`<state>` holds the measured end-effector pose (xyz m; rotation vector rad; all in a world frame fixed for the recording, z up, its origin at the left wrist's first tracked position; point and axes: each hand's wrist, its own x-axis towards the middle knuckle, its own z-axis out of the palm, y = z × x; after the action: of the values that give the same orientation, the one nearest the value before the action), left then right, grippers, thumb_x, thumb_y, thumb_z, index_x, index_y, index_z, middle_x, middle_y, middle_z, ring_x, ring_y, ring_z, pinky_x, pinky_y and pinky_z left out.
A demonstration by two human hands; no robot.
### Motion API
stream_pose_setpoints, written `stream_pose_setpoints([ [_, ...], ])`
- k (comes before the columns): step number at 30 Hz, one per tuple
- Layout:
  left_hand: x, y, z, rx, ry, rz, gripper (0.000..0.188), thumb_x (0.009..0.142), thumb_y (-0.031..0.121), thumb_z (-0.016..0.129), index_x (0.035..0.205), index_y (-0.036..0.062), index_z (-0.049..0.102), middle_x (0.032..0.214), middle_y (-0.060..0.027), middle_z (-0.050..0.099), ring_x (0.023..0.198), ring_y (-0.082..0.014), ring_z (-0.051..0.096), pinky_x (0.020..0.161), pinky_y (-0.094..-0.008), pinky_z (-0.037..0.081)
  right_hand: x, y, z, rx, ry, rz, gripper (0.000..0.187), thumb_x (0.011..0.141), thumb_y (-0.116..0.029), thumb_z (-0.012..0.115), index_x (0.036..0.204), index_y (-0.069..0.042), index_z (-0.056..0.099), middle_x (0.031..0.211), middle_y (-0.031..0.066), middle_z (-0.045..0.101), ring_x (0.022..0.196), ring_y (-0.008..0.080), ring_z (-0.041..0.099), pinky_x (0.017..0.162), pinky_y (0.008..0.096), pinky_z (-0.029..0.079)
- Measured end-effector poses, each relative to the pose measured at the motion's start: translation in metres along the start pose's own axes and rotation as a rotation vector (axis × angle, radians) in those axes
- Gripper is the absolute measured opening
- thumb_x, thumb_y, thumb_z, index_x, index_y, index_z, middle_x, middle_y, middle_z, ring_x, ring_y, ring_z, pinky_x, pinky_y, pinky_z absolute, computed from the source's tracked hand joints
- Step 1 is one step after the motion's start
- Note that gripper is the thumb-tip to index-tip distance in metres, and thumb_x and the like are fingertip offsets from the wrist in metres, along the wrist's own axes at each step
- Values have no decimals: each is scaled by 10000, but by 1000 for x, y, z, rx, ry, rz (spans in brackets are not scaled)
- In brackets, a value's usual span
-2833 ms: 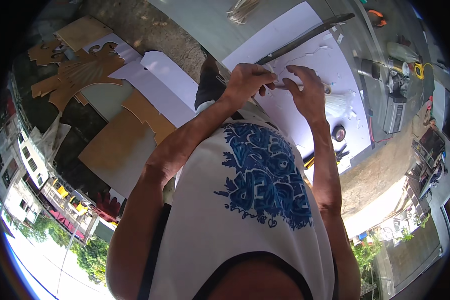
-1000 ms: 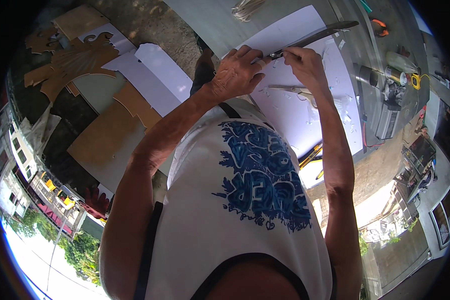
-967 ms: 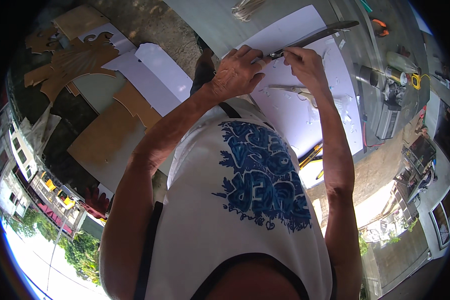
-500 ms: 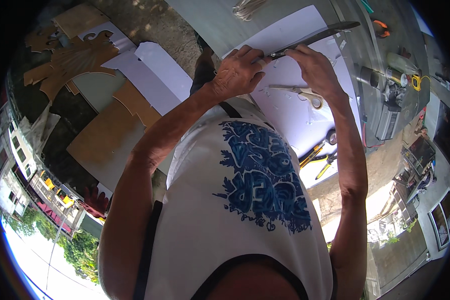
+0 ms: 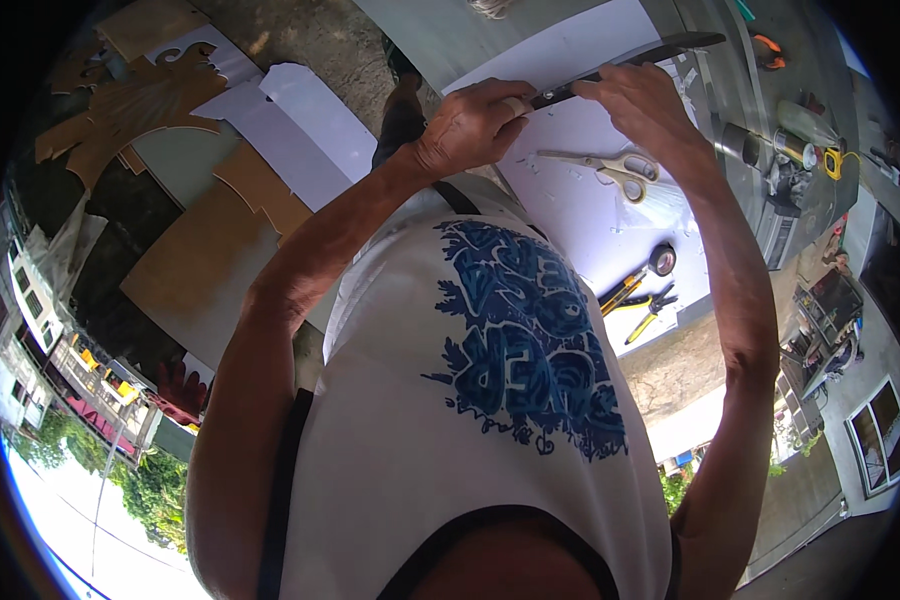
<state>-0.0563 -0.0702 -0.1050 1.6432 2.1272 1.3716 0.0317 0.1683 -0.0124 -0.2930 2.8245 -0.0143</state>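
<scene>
A long dark straight ruler (image 5: pixel 660 52) lies across a large white sheet (image 5: pixel 580 200) on the workbench. My left hand (image 5: pixel 470 125) grips the near end of the ruler, fingers curled around it. My right hand (image 5: pixel 635 95) rests on the ruler a little farther along, fingers closed on its edge. Whether a small tool sits between the fingers is hidden. Yellow-handled scissors (image 5: pixel 610 170) lie open on the sheet just below my right hand.
Pliers with yellow handles (image 5: pixel 642 295) and a small round tape measure (image 5: pixel 660 258) lie at the sheet's near edge. Cans and small tools (image 5: pixel 780 150) crowd the bench's right side. Cardboard and white cut-out shapes (image 5: pixel 200 150) lie on the ground at left.
Both hands have shifted up and outward along the ruler, away from my body. The scissors, earlier partly covered by my right hand, now lie fully exposed on the sheet.
</scene>
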Motion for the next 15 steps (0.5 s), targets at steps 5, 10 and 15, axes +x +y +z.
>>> stream_pose_setpoints([
  [5, -3, -3, -2, -73, 9, -102, 290, 815, 93, 786, 1078, 42, 674, 1088, -118, 721, 891, -298, 732, 788, -351, 608, 3, 15, -2, 68, 41, -177, 415, 791, 26, 641, 1169, -120, 732, 800, 88, 620, 753, 257, 637, 660, 374, 510],
  [10, -4, -4, -2, -10, 38, -25, 297, 803, 84, 785, 1087, 61, 700, 1086, -107, 711, 931, -287, 716, 788, -356, 605, 1, 8, 5, 41, 45, -92, 381, 818, 27, 629, 1163, -99, 729, 821, 99, 640, 809, 262, 666, 720, 383, 551],
  [15, -1, 8, -9, 174, -14, 52, 328, 772, 122, 797, 1088, 61, 734, 1164, -75, 674, 988, -253, 686, 778, -352, 606, 5, 4, 1, 10, 36, -94, 372, 824, 35, 625, 1162, -85, 726, 883, 103, 681, 877, 272, 690, 772, 387, 570],
])
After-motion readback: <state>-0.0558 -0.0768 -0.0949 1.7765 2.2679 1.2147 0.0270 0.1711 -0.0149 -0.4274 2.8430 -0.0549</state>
